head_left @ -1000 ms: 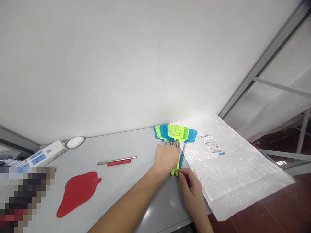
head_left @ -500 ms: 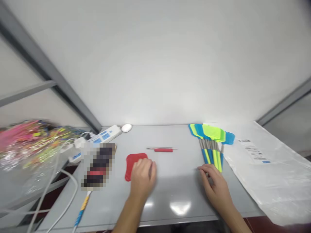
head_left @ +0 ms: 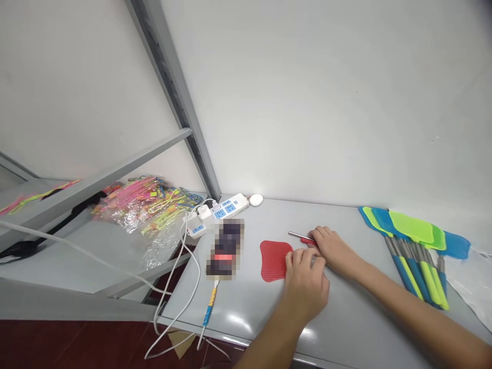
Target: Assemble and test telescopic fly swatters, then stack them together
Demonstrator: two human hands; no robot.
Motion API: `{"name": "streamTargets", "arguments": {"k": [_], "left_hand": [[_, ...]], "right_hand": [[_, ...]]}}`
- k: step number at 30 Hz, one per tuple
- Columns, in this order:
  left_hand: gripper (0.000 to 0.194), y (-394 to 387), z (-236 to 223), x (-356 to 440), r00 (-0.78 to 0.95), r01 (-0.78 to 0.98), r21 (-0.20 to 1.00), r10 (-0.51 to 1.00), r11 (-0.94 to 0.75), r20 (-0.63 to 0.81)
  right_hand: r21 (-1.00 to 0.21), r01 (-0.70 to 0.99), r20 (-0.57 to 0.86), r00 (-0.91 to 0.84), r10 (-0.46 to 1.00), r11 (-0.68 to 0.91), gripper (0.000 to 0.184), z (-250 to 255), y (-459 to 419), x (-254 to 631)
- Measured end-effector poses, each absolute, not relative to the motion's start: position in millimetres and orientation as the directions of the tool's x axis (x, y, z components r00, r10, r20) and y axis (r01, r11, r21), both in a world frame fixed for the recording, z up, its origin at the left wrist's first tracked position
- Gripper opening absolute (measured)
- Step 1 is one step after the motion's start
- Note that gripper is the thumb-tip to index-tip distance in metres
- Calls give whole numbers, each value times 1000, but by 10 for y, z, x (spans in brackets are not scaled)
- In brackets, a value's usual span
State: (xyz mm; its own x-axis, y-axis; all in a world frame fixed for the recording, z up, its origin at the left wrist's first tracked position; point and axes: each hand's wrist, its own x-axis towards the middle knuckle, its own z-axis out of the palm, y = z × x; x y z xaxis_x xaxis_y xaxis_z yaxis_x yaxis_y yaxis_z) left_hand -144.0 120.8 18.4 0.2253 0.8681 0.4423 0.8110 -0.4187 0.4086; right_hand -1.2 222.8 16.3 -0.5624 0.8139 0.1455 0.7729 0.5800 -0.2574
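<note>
Moved leftward across the desk since the earlier frame: right hand, from beside the handles of the fanned swatters to the red grip and metal rod.

Left hand: lies over the right edge of the red swatter head, palm down, with fingers curled and close together. Cannot tell whether pinching or merely touching. Just beyond it, right hand: reaches in with fingers bent over the right part of rod and grip; cannot tell how tightly closed.

Different also in the view: swung left, with more of the shelf in sight and the swatters nearer the right edge.

Around, from left: on the shelf, behind the grey metal frame, bright cords in clear plastic; white cables looping past the desk's left end; a dark pixelated patch; behind it, a white power strip with a white oval object at its end. In the way: left hand over part of the red swatter head, right forearm between it and the swatters. Farthest right, partly cut off: white plastic packaging.
</note>
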Motion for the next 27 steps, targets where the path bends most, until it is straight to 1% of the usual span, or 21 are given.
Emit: {"name": "streamTargets", "arguments": {"k": [5,8,10,12,13,15,17,18,20,22,23,25,27], "left_hand": [[15,1193,166,-1450,246,806,408,869,-429,429],[15,1217,149,-1440,253,793,425,870,-437,423],[17,1264,167,-1411,241,788,441,874,-430,422],[21,1345,221,-1342,223,811,420,879,-408,422],[25,1400,261,-1287,222,830,389,878,-399,424],[36,1538,357,-1136,253,867,292,863,-403,437],[45,1706,461,-943,348,870,169,819,-464,457],[43,1793,511,-841,416,851,104,781,-515,465],[32,1957,602,-648,548,786,-10,689,-618,475],[22,2074,666,-500,634,722,-84,608,-687,478],[20,2107,684,-448,658,700,-108,578,-706,482],[22,2111,685,-391,692,665,-155,525,-731,495],[28,2036,643,-381,721,632,-194,478,-750,501]], "right_hand": [[-355,759,61,-564,823,546,28,197,2230,72],[-423,772,31,-511,859,474,29,215,2156,136],[-488,770,9,-467,884,412,27,233,2076,176],[-565,749,-8,-424,906,345,25,263,1999,222],[-608,729,-15,-405,914,314,24,285,1970,250],[-700,670,-36,-380,924,249,22,343,1942,327],[-789,592,-89,-376,922,165,21,420,1955,442],[-826,553,-130,-375,918,109,22,465,1973,517],[-880,474,-227,-376,899,-24,23,563,2017,695],[-904,397,-320,-380,868,-160,21,665,2052,890],[-906,360,-361,-386,849,-222,19,716,2057,985],[-897,291,-431,-409,804,-333,19,806,2036,1153],[-871,236,-491,-448,747,-431,23,870,1967,1274]]}}
